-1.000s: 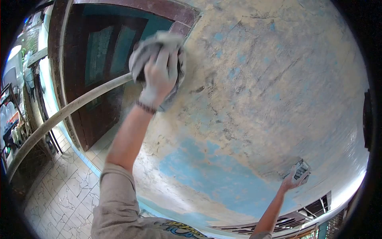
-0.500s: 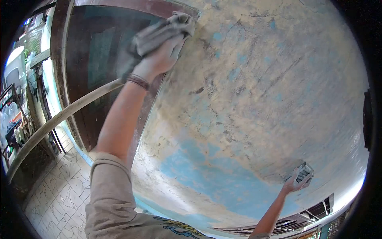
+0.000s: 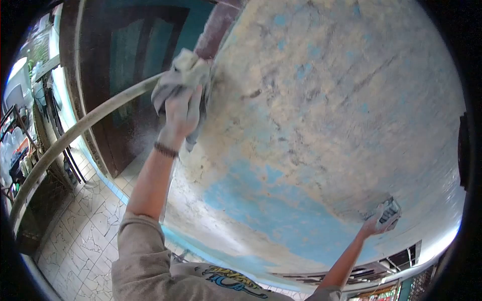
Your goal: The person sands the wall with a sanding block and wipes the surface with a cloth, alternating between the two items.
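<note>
A dusty grey cloth (image 3: pixel 183 78) is bunched in my left hand (image 3: pixel 182 114), whose fingers close around it. It lies at the edge where the patchy wall (image 3: pixel 311 115) meets the brown door frame (image 3: pixel 217 31). Lower on the right, my right hand (image 3: pixel 375 224) grips a dark block with a ridged back (image 3: pixel 389 212), its face held against the wall; I cannot tell exactly what kind of block it is. Dust whitens both hands. Worn cream paint covers much of the wall, with a broad bare blue area in its lower middle.
A long pale pole or rail (image 3: pixel 80 125) curves in from the left, passing behind my left hand. Beyond it stands a dark panelled door (image 3: pixel 133 55). Cracked-pattern tiles (image 3: pixel 80 241) cover the floor, and cluttered household things (image 3: pixel 20 155) fill the far left.
My left hand has come down along the door frame's edge with the cloth, and dust now hangs below it. My right hand and the block have shifted slightly up and right.
</note>
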A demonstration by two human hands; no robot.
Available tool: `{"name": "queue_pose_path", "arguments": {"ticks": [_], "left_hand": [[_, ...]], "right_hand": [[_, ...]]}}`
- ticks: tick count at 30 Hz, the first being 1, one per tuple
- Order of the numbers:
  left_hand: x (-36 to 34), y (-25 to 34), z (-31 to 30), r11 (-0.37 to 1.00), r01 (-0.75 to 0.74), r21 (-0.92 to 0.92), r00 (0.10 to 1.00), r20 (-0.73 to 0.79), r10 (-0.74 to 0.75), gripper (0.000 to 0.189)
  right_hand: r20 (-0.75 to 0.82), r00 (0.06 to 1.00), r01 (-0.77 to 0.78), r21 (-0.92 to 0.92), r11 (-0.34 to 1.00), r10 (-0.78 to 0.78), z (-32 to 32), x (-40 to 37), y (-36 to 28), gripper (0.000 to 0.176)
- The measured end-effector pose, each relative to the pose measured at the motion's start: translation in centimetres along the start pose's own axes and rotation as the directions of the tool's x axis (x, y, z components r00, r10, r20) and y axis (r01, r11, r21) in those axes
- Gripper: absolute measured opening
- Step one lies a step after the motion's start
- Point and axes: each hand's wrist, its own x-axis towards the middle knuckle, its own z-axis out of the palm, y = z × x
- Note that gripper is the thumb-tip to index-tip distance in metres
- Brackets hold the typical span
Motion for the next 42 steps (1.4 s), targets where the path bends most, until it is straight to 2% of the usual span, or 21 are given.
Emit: {"name": "queue_pose_path", "arguments": {"ticks": [4,6,7,10,13,15,16,17,19,21,22,23,24,26,28,31,33,35,38,39,42], "left_hand": [[-7.2,-6.1,3.6,0.991,-0.065,0.120,0.990,-0.119,0.079,0.023],[-14.7,-4.0,2.3,0.867,0.452,0.209,0.865,0.136,-0.484,0.032],[-19.4,-4.5,2.6,0.940,0.132,0.314,0.968,0.165,-0.191,0.038],[-31.9,-9.4,6.8,0.883,0.386,-0.268,0.906,0.287,-0.309,0.045],[-20.2,-2.0,5.1,0.784,0.428,-0.450,0.885,0.382,-0.265,0.041],[-10.2,-0.3,3.7,0.987,-0.154,0.048,0.945,0.299,0.133,0.035],[-6.2,-0.1,3.1,0.787,-0.441,0.431,0.895,0.272,0.353,0.032],[-3.4,-0.4,3.4,0.600,-0.521,0.607,0.845,0.265,0.465,0.029],[-3.1,-1.8,4.4,0.639,-0.523,0.564,0.852,0.330,0.406,0.030],[-5.4,-3.7,5.5,0.401,-0.622,0.672,0.696,0.241,0.676,0.031],[-11.9,-5.0,6.2,0.762,-0.491,0.422,0.866,0.332,0.374,0.036],[-18.3,-6.2,7.0,0.997,0.006,0.082,0.922,0.384,-0.037,0.040],[-24.7,-7.5,7.7,0.899,0.434,-0.049,0.842,0.376,-0.386,0.045],[-33.9,-2.8,7.1,0.898,0.012,0.440,0.874,0.432,-0.223,0.048],[-34.4,0.5,5.8,0.944,0.262,0.202,0.788,0.520,-0.330,0.049],[-31.8,-1.8,10.1,0.983,0.073,0.168,0.914,0.383,-0.134,0.044],[-17.0,1.3,6.8,0.882,0.470,0.037,0.664,0.643,-0.382,0.039],[-14.3,0.4,8.4,0.997,-0.041,-0.060,0.994,0.102,0.047,0.034],[-21.1,-2.6,10.3,0.966,0.163,0.202,0.979,-0.151,-0.133,0.025],[-27.9,-6.1,11.4,0.831,0.520,0.198,0.853,-0.074,-0.516,0.028],[-42.3,-13.6,13.4,0.417,0.807,-0.418,0.345,-0.239,-0.908,0.032]], "right_hand": [[-0.005,1.000,-0.004,0.013,1.000,0.004,0.1,0.0,0.1,0.070],[-0.021,1.000,-0.014,0.021,1.000,0.015,0.5,0.1,0.2,0.070],[-0.016,1.000,-0.018,0.015,1.000,0.018,0.4,0.1,-0.1,0.070],[0.007,1.000,-0.016,0.035,0.999,0.015,0.0,-0.1,-0.1,0.070],[0.029,1.000,0.000,0.017,1.000,0.000,0.1,0.1,0.2,0.070],[0.028,1.000,-0.010,0.015,1.000,0.010,0.1,0.0,0.3,0.070],[0.013,1.000,-0.025,0.029,0.999,0.025,0.3,0.0,0.3,0.070],[0.000,0.999,-0.039,0.041,0.998,0.039,0.3,-0.1,0.3,0.070],[0.054,0.994,-0.093,0.021,0.995,0.092,-0.1,0.2,-0.8,0.071],[0.065,0.990,-0.130,0.031,0.991,0.128,-0.1,0.2,-0.7,0.071],[0.058,0.988,-0.145,0.046,0.988,0.142,0.1,0.1,-0.2,0.071],[0.048,0.986,-0.165,0.065,0.984,0.162,0.3,-0.2,0.2,0.071],[0.047,0.988,-0.148,0.033,0.988,0.146,0.5,-0.3,0.4,0.072],[0.051,0.993,-0.107,-0.029,0.994,0.108,0.2,-0.2,0.8,0.072],[0.054,0.988,-0.145,0.015,0.989,0.144,0.3,0.1,0.8,0.071],[0.006,1.000,0.018,-0.040,0.999,-0.018,0.4,0.2,2.6,0.064],[-0.034,0.986,0.160,-0.044,0.986,-0.162,1.0,0.6,2.4,0.060],[-0.026,0.987,0.158,-0.027,0.987,-0.159,0.9,1.0,1.7,0.057],[0.008,0.960,0.281,-0.100,0.955,-0.281,0.7,1.3,2.4,0.058],[0.002,0.980,0.198,-0.101,0.975,-0.198,0.6,1.2,2.2,0.060],[0.002,1.000,0.006,-0.020,1.000,-0.006,0.4,0.7,1.2,0.065]]}}
